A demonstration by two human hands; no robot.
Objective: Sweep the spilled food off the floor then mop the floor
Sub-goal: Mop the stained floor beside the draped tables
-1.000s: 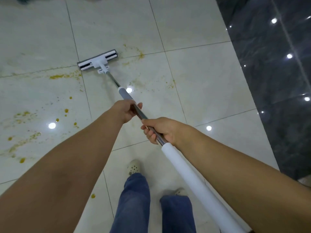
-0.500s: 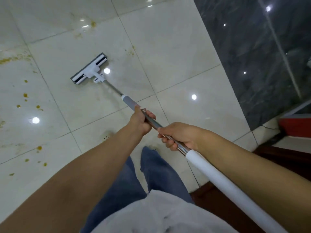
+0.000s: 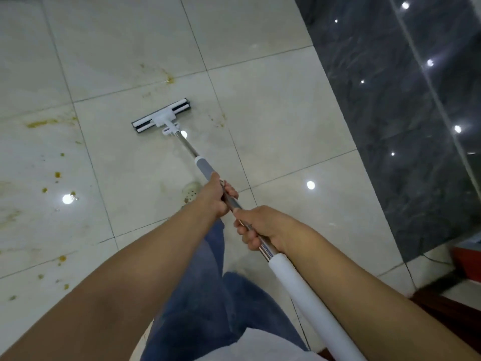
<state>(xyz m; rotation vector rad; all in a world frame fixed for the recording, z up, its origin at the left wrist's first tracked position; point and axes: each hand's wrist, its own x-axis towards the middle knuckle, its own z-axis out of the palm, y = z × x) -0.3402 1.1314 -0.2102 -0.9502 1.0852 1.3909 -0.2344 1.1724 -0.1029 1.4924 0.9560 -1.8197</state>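
The flat mop head (image 3: 162,116) lies on the pale tiled floor (image 3: 273,113), and its steel pole (image 3: 186,144) slants back toward the person. The left grip (image 3: 214,198) is clamped round the pole just behind the grey sleeve (image 3: 205,169). The right grip (image 3: 263,227) is clamped round it just ahead of the white sleeve (image 3: 299,290). Yellow food spots (image 3: 57,174) dot the tiles on the left. A dark marble wall (image 3: 390,126) rises on the right.
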